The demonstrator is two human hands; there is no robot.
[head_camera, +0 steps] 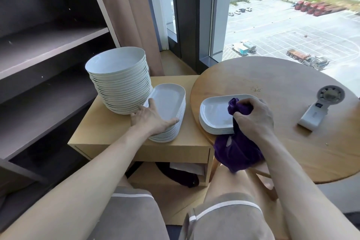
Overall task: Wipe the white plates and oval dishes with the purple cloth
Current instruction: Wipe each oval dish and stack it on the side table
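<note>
My right hand [253,117] grips the bunched cloth [237,152] over dishes [214,111] on the round table [282,84] by the window [292,25]. My left hand [152,119] lies spread on the stack [169,97] on the side table [109,128].

The white plates [118,82] are standing stacked tall, just beside a stack of oval dishes [167,103]. The bunched purple cloth [237,150] is draping over a second, shorter dish stack [214,115].

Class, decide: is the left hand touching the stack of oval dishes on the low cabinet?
Touching. The head view shows the left hand on the stack of oval dishes, thumb lying along the top dish's near rim.
</note>
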